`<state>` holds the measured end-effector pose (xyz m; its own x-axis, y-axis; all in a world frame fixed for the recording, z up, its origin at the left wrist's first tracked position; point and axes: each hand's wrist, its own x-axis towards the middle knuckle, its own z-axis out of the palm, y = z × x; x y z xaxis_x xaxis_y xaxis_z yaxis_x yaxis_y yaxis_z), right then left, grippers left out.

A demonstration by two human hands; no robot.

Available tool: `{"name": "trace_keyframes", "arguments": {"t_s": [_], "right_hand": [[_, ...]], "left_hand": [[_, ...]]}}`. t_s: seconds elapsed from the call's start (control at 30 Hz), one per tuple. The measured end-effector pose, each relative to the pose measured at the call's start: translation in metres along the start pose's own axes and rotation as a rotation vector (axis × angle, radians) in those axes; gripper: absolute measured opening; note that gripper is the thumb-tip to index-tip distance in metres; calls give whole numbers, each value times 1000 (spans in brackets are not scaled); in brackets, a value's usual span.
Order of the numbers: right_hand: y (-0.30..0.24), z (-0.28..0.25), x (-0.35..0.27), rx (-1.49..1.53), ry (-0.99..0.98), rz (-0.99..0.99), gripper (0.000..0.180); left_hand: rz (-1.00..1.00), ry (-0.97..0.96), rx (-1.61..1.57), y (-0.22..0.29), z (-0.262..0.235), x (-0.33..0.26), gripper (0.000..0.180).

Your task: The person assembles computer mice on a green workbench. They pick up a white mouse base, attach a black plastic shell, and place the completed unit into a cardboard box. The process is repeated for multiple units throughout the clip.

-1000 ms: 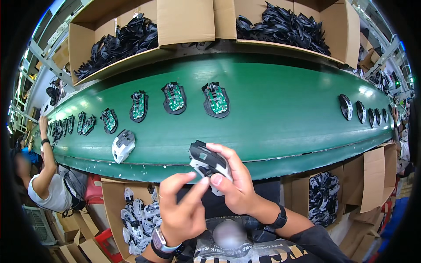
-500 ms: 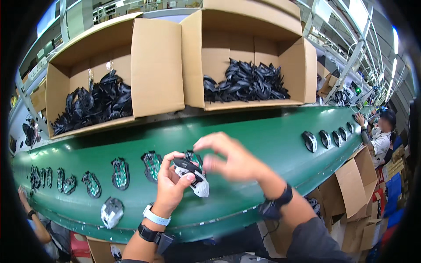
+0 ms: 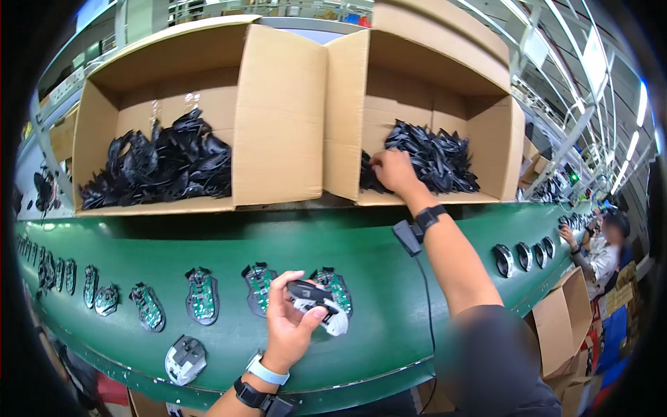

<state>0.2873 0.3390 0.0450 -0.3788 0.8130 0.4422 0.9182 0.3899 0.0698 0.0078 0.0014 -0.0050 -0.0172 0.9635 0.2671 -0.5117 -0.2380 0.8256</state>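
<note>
My left hand (image 3: 292,325) is closed around a partly built computer mouse (image 3: 306,290), black on top with a white shell below, and holds it above the green conveyor belt (image 3: 389,340). My right arm stretches forward. My right hand (image 3: 394,171) is inside the right cardboard box (image 3: 344,115), its bent fingers at the left edge of a pile of curved black plastic covers (image 3: 438,156). Whatever those fingers grip is hidden. Just behind the held mouse lie two green circuit boards on black mouse bases (image 3: 260,285), one of them partly covered by it.
A left cardboard box (image 3: 278,118) holds more black covers (image 3: 163,163). Several mouse bases with boards (image 3: 202,295) line the belt's left. A white-and-black mouse shell (image 3: 185,360) lies near the front edge. Finished-looking mice (image 3: 503,260) sit to the right, towards a co-worker (image 3: 601,243).
My right hand has left the held mouse and reached forward into the right box. My left hand still holds the mouse. The view has shifted, so the boxes appear lower and further right.
</note>
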Motion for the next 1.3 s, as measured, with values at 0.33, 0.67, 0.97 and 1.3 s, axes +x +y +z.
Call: {"name": "trace_keyframes", "arguments": {"t_s": [0.33,0.67,0.97,1.3], "right_hand": [[-271,-125,23,589,235,-683,13],[-371,-55,92,-66,-478,-478,25],[-383,-73,103,9,-715,-496,39],[-380,-84,80,283,-611,-508,67]], "left_hand": [[174,356,24,-4,-5,7,50],[303,566,25,2,-27,13,48],[331,552,78,6,-33,13,50],[357,536,135,13,-31,14,51]]}}
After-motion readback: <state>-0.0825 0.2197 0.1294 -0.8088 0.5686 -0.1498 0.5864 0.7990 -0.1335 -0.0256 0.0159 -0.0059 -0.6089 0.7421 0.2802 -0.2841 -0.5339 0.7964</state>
